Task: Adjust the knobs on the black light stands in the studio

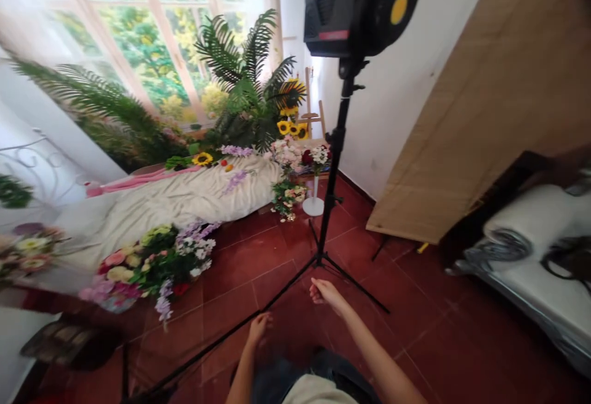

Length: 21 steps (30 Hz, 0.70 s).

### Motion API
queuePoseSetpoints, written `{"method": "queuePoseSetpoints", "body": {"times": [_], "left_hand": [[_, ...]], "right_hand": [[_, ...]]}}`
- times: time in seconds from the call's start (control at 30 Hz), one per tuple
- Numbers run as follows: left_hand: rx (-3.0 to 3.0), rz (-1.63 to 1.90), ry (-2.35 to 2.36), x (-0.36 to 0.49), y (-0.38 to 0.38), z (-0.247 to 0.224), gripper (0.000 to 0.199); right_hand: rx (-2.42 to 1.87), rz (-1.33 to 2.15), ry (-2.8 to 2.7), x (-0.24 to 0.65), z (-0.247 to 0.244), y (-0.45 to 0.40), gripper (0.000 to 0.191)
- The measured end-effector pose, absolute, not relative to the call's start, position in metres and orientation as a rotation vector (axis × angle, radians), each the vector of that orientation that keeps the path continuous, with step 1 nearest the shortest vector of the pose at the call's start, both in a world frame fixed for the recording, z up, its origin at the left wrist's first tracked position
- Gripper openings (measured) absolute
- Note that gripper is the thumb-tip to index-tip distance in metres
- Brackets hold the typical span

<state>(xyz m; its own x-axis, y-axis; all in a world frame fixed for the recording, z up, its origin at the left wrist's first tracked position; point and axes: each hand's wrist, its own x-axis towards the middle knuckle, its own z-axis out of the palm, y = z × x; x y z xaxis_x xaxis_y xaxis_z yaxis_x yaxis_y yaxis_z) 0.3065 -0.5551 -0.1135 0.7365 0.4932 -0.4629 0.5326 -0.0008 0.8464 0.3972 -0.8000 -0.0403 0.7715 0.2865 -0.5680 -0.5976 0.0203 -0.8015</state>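
My left hand (260, 329) is low in the middle of the head view, fingers curled closed. It is right beside a long thin black pole (221, 340) that slants down to the left; whether it touches the pole I cannot tell. To its right and a little higher, my right hand (324, 293) is also closed, with the thumb over the bent fingers. Anything inside either hand is hidden. Just beyond the right hand stands a black light stand (333, 188) with spread legs, carrying a large black studio light (355, 13).
A cream cloth (184, 197) covers a low long surface by the window. Artificial flowers (148, 262) stand at left; a palm (249, 77) and a white pedestal (314, 204) are behind. A tan panel (425, 145) and a silver-framed white sofa (521, 256) are at right. Red tiles (369, 355) cover the floor.
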Motion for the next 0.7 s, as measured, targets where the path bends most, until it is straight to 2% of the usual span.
{"method": "queuePoseSetpoints", "body": {"times": [0.1,0.23,0.37,0.47,0.57,0.7], "left_hand": [[1.523,-0.178,0.557,0.392,-0.611,-0.102,0.04],[1.512,-0.112,0.25,0.492,-0.655,-0.06,0.046],[1.541,-0.036,0.03,0.575,-0.686,-0.008,0.041],[1.534,0.085,-0.086,0.63,-0.709,0.029,0.037],[1.497,0.211,-0.188,0.677,-0.735,0.06,0.043],[1.495,0.199,-0.314,0.718,-0.766,0.09,0.042]], "right_hand": [[-1.361,0.652,0.33,0.419,-0.03,-0.844,0.035],[-1.207,0.59,0.365,0.448,-0.015,-0.878,0.031],[-1.062,0.542,0.408,0.485,0.002,-0.894,0.028],[-0.911,0.53,0.441,0.524,0.023,-0.901,0.027],[-0.718,0.527,0.398,0.566,0.052,-0.906,0.027],[-0.584,0.509,0.34,0.618,0.086,-0.905,0.034]]}}
